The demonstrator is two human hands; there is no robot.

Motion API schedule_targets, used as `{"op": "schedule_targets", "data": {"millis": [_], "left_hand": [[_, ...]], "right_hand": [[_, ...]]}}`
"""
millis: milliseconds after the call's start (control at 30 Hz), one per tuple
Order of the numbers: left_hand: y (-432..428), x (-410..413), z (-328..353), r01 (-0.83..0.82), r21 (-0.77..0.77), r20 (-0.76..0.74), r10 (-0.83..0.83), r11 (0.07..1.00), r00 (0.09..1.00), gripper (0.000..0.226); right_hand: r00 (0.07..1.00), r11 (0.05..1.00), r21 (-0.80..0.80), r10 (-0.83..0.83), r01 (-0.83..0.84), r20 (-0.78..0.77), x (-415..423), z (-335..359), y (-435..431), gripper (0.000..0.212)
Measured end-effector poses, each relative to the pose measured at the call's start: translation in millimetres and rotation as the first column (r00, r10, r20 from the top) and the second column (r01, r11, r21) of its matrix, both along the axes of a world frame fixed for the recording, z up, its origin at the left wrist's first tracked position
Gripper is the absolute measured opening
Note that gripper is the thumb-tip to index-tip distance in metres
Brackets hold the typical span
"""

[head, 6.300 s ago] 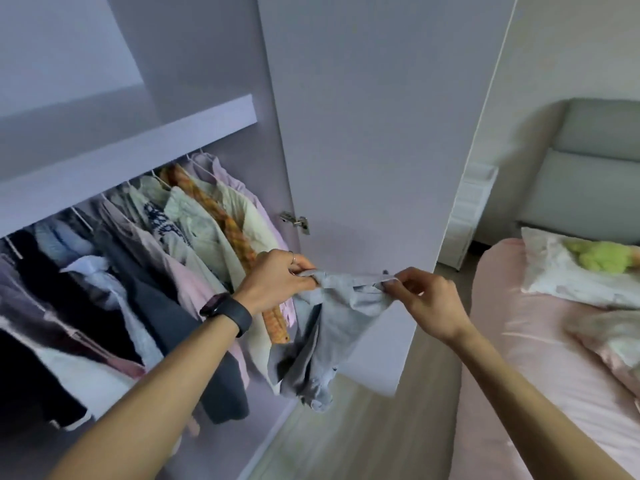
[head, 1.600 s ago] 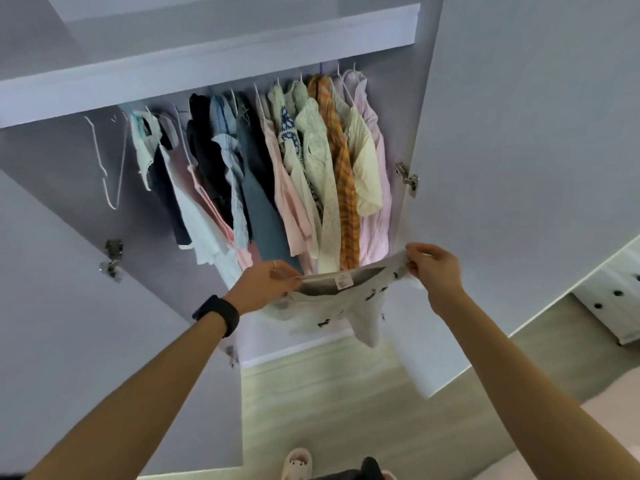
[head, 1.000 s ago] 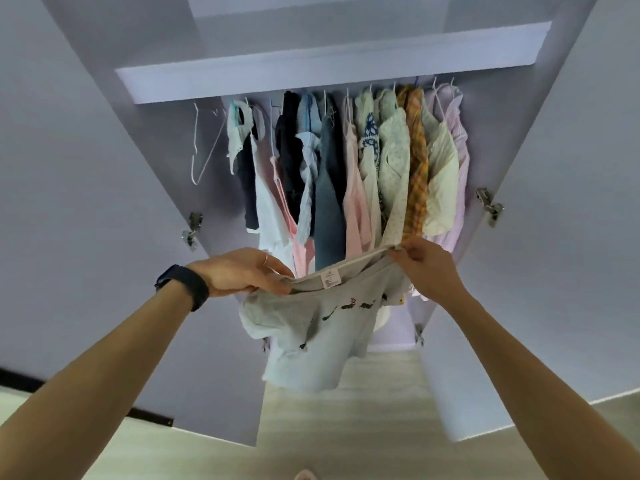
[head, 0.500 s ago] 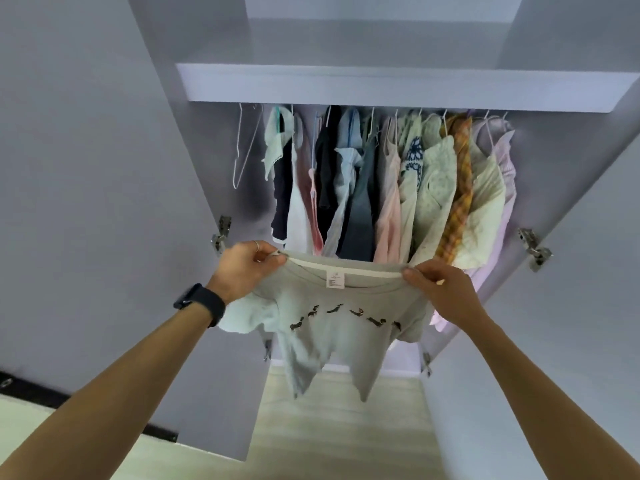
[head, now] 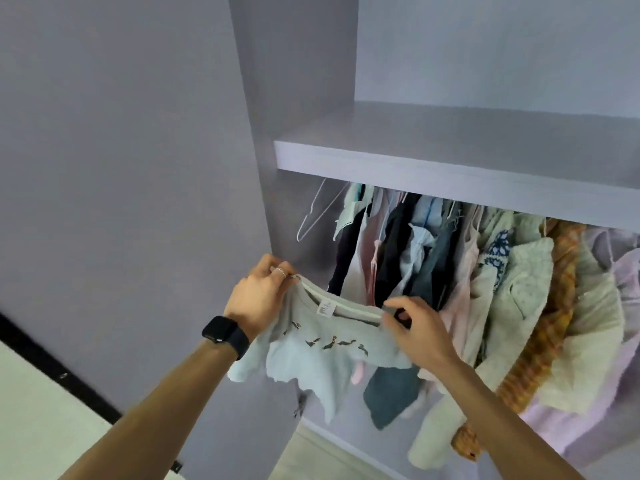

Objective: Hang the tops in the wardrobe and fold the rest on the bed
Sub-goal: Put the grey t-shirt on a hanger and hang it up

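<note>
left hand (head: 258,299) and right hand (head: 419,332) each pinch the pale t-shirt (head: 329,355) at its neckline, now brought just below the empty hanger (head: 313,216) in the wardrobe (head: 450,168); threading it looks next

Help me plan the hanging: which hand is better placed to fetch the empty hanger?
Probably left: the left hand, gripping the T-shirt collar, is just below the empty hanger; the right hand pinches the collar farther right.

Soft cloth top (head: 322,355), matt wardrobe (head: 450,164), wire hanger (head: 313,216)
</note>
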State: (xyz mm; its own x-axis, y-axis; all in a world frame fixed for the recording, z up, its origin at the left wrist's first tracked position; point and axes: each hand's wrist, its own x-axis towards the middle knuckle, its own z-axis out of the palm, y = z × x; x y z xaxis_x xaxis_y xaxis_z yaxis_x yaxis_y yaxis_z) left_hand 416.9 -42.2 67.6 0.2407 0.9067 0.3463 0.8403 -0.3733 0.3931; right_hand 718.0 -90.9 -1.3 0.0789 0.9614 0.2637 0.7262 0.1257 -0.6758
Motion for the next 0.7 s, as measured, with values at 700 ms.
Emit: {"op": "schedule_targets", "data": {"millis": [700], "left_hand": [[65,-89,30,0.120,0.514,-0.829,0.456,0.849,0.324,0.064]], "right_hand": [[0.944,0.965,-0.194,-0.220,0.174,-0.246,-175,-14,294,0.055]]}}
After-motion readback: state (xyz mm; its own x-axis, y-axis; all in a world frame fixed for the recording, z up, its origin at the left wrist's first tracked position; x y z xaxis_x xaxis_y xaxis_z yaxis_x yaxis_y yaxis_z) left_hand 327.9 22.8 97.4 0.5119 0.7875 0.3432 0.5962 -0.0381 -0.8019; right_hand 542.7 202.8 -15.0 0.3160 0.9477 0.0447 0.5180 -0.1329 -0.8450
